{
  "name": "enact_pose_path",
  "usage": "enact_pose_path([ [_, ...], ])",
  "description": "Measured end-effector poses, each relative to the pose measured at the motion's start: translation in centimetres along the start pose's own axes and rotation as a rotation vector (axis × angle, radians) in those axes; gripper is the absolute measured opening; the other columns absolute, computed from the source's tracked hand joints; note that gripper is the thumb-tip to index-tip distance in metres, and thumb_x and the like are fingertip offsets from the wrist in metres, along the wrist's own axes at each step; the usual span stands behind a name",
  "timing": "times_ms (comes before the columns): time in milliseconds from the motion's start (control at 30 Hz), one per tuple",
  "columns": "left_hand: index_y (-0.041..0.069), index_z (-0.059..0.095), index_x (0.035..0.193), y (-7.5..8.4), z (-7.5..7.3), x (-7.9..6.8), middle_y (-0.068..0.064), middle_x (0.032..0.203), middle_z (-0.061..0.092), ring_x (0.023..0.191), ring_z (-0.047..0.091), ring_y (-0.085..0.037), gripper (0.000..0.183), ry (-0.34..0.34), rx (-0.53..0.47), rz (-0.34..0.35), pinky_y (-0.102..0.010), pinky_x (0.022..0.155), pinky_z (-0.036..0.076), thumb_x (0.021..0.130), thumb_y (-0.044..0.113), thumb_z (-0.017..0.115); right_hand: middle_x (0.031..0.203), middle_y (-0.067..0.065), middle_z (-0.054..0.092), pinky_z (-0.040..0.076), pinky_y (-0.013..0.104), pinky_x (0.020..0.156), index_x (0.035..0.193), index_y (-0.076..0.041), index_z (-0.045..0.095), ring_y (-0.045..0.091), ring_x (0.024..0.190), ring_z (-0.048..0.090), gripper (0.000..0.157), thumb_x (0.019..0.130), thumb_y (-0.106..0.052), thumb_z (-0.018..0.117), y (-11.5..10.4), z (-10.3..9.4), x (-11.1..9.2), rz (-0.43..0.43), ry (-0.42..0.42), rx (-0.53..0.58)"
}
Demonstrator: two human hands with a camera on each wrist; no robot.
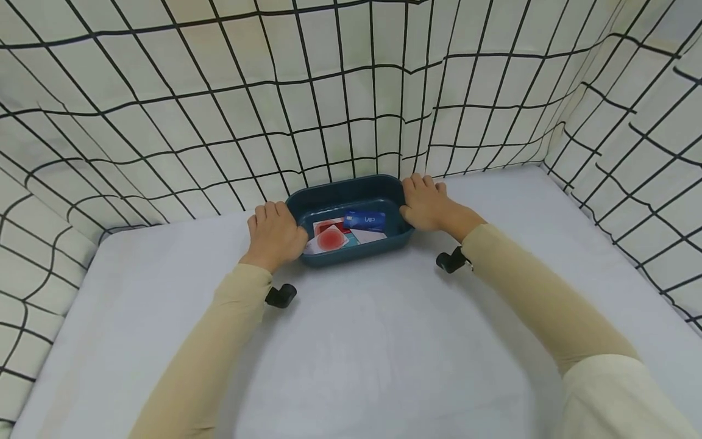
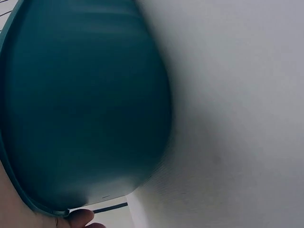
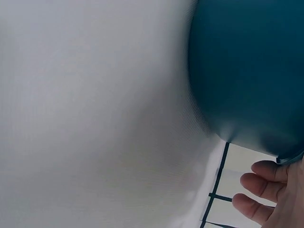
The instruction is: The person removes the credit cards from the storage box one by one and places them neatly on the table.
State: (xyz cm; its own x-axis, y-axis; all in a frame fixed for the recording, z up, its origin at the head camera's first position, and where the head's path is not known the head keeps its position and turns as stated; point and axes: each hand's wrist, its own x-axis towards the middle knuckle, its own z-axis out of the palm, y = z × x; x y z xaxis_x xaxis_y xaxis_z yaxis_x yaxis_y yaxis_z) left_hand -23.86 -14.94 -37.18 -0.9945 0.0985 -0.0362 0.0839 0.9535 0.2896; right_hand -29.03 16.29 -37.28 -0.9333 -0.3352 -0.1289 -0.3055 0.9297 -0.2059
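Observation:
A dark teal plastic bin point(image 1: 359, 251) sits at the far edge of the white tabletop. Inside lie several flat cards, among them a blue card point(image 1: 366, 221) marked VIP and a white card with a red disc point(image 1: 331, 238). My left hand point(image 1: 276, 236) grips the bin's left end, my right hand point(image 1: 430, 204) its right end. In the left wrist view the bin wall point(image 2: 85, 104) fills much of the picture, with fingertips under the rim. The right wrist view shows the bin point(image 3: 247, 71) and several right-hand fingers point(image 3: 259, 187) below its rim.
A black grid net point(image 1: 340, 73) hangs in front of pale walls behind the bin and on both sides. The white tabletop point(image 1: 373, 353) stretches between my forearms. A small black device point(image 1: 281, 296) sticks out at the left wrist, another black device point(image 1: 451, 260) at the right.

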Motion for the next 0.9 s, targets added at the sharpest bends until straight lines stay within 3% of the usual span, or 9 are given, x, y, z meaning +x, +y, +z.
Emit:
enact_pose_path([
  [233,-0.013,0.038,0.124,-0.06,-0.12,0.21,-0.028,0.122,0.04,0.122,0.03,-0.045,0.049,-0.041,0.019,-0.015,-0.059,0.107,0.026,0.088,0.02,0.031,0.14,0.022,0.04,0.027,0.066,0.108,0.143,0.002,0.035,0.042,0.128,0.035,0.054,0.098,-0.028,0.041,0.13,0.14,0.17,-0.008,-0.011,0.018],
  [900,-0.014,0.036,0.13,0.19,-0.51,0.38,-0.028,0.125,0.04,0.126,0.029,-0.046,0.053,-0.062,0.036,-0.017,-0.062,0.112,0.022,0.091,0.022,0.036,0.147,0.024,0.037,0.027,0.066,0.108,0.146,0.004,0.033,0.042,0.133,0.032,0.058,0.099,-0.027,0.042,0.35,0.09,-0.22,0.003,-0.009,0.036],
])
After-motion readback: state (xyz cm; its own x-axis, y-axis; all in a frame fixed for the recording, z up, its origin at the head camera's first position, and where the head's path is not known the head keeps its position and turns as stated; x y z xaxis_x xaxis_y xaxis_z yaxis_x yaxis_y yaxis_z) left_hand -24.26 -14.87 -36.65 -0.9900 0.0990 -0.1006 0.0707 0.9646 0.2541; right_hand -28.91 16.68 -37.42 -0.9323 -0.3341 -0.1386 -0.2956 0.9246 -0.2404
